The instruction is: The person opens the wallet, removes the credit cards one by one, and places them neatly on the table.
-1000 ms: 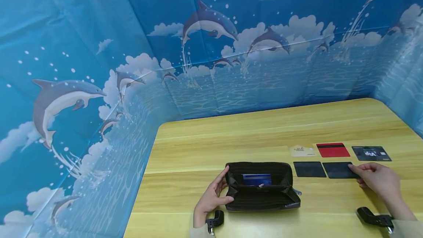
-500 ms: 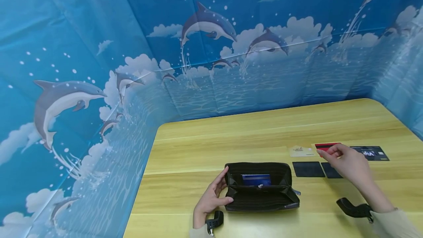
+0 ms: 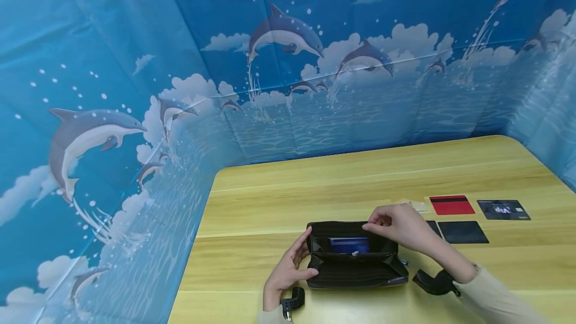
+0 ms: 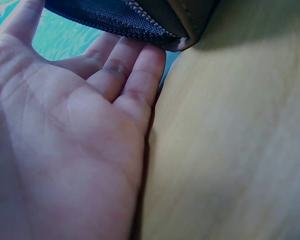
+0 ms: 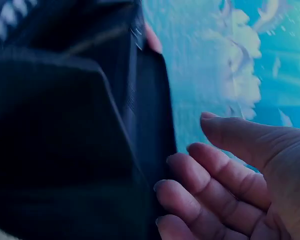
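Observation:
A black zip wallet [image 3: 355, 278] lies unzipped and spread on the table, a blue card [image 3: 348, 245] standing in its inner pocket. My left hand [image 3: 289, 273] grips its left end, thumb at the near side and fingers behind the far side. In the left wrist view the fingers [image 4: 140, 82] reach under the zipped edge. Over the wallet's far right edge is my right hand [image 3: 402, 225], its fingertips overlapping the rim. The right wrist view has the thumb and loosely bent fingers [image 5: 177, 200] apart, nothing between them, beside the wallet's dark side [image 5: 65, 145].
To the right lie a red card [image 3: 452, 206], a black VIP card [image 3: 503, 209] and a dark card [image 3: 463, 232]. My right hand partly hides a pale card [image 3: 419, 206] and another dark card [image 3: 433, 227]. A dolphin-print curtain [image 3: 288, 114] hangs behind the wooden table [image 3: 252, 199].
My right hand has let go of the right dark card and swept left, past the red card, to the wallet. The left hand and wallet have stayed put.

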The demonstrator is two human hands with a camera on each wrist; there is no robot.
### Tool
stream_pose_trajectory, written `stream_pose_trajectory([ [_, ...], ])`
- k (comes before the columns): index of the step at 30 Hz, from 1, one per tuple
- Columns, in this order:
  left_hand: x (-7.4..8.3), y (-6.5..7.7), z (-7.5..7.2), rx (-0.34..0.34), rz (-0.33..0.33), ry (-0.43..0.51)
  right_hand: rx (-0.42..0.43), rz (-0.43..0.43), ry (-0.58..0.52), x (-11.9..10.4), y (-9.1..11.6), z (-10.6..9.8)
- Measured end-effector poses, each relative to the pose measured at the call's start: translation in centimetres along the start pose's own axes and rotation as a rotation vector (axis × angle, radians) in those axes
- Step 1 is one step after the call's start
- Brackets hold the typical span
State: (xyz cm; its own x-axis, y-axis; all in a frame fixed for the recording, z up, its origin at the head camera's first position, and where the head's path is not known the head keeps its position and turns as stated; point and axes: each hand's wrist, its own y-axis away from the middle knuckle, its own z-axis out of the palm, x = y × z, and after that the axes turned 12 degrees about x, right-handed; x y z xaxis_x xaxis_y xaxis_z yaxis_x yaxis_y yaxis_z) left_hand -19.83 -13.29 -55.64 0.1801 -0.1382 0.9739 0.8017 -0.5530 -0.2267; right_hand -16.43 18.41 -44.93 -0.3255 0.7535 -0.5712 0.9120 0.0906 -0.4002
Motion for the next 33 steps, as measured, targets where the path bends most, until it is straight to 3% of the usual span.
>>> stream_pose_trajectory([
  [6,1.2,0.1,0.4,0.000,-0.003,-0.004,-0.041,-0.054,0.098,-1.0,0.3,1.8],
  [17,-1.9,0.0,-0.6,0.025,0.016,-0.012,-0.107,-0.147,0.153,-1.0,0.0,2.4],
  [24,-1.9,0.0,-0.5,0.029,-0.012,-0.018,-0.135,-0.158,0.159,-0.2,-0.2,2.7],
  [33,-1.6,0.0,-0.3,0.015,0.004,-0.014,-0.084,-0.210,0.181,0.3,-0.1,3.3],
])
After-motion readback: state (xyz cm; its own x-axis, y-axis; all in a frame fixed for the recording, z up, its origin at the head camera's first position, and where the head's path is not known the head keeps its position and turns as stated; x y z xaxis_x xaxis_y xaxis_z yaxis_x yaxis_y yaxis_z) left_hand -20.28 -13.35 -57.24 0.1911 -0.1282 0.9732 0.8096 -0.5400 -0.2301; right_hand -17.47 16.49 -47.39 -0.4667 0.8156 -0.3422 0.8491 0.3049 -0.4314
